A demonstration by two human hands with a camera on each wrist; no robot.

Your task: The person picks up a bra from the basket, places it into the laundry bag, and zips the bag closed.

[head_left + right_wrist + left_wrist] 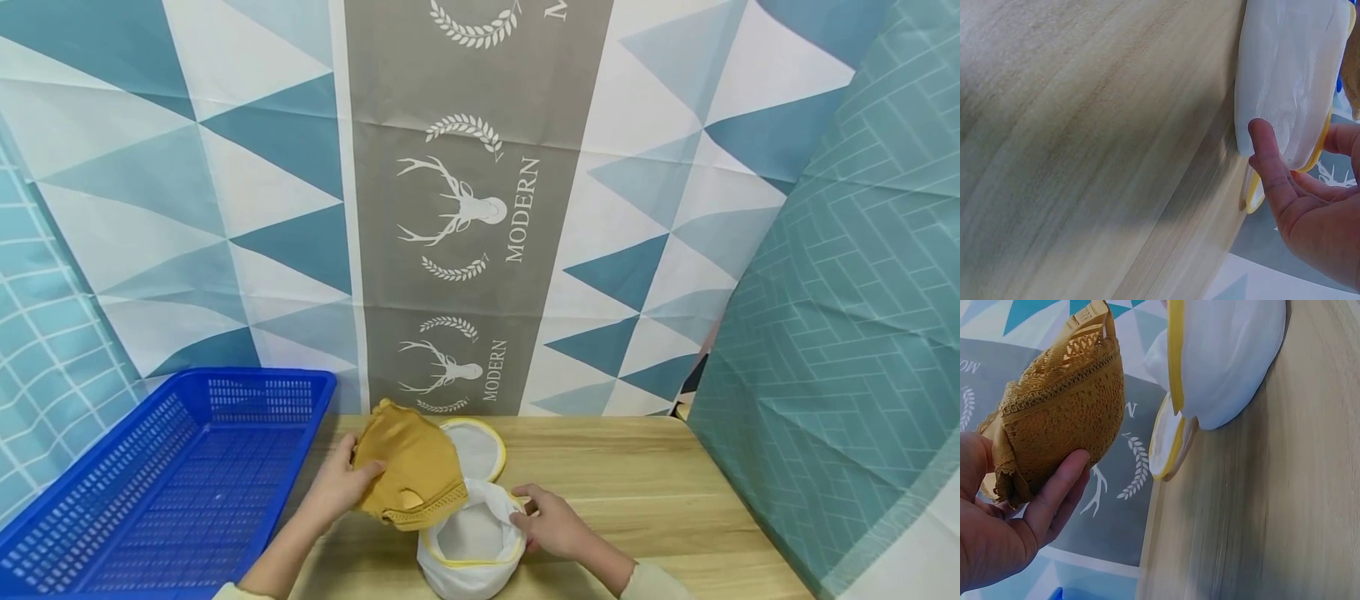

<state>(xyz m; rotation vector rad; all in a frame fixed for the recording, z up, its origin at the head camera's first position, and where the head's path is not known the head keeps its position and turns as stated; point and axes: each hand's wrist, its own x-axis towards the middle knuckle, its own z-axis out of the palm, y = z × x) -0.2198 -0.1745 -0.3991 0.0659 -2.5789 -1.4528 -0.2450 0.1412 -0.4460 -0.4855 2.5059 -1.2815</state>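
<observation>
My left hand (pixel 341 483) grips a folded mustard-yellow lace bra (pixel 408 471) by its left side, thumb in front. In the left wrist view the bra (pixel 1063 406) shows its lace side, with the fingers beneath. It hangs partly over the opening of a white mesh laundry bag (pixel 468 579) with a yellow zip rim. The bag's round lid (pixel 476 450) is folded back behind it. At the bag's right edge, my right hand (pixel 553 523) pinches the rim; in the right wrist view one finger lies along the mesh wall (pixel 1291 75).
A large blue plastic basket (pixel 202 492) stands to the left of the bag. The wooden table (pixel 622 467) extends to the right. Patterned sheeting (pixel 472 208) hangs behind the table, and teal sheeting (pixel 847 333) hangs along the right side.
</observation>
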